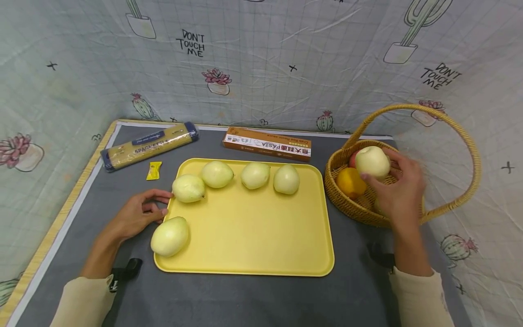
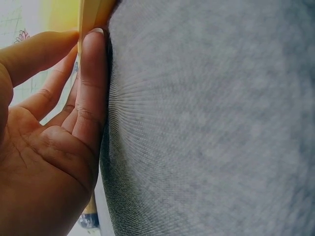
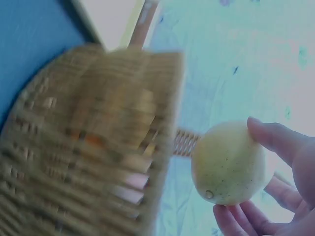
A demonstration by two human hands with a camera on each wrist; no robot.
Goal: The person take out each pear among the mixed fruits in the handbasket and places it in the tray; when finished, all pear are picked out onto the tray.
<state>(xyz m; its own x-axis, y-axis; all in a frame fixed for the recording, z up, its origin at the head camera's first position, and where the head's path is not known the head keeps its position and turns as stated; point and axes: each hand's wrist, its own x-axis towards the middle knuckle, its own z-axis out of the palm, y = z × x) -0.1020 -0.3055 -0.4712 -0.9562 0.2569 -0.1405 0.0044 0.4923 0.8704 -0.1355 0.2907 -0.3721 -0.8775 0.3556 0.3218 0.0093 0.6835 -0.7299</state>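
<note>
My right hand (image 1: 402, 184) holds a pale yellow-green, pear-like fruit (image 1: 372, 162) over the wicker basket (image 1: 351, 217). In the right wrist view, thumb and fingertips grip the speckled fruit (image 3: 229, 164) beside the basket wall (image 3: 88, 147). An orange (image 1: 351, 182) and part of a red fruit (image 1: 353, 159) show inside the basket. My left hand (image 1: 140, 214) pinches the left rim of the yellow tray (image 1: 253, 227), thumb and finger at its edge in the left wrist view. Several similar pale fruits (image 1: 217, 174) lie along the tray's back and left sides.
Behind the tray lie a spaghetti packet (image 1: 149, 146) and a brown pasta box (image 1: 267, 144). A small yellow wrapped packet (image 1: 154, 170) is left of the tray. The basket's tall handle (image 1: 474, 159) leans out to the right. Patterned cloth (image 1: 261, 68) hangs around the table.
</note>
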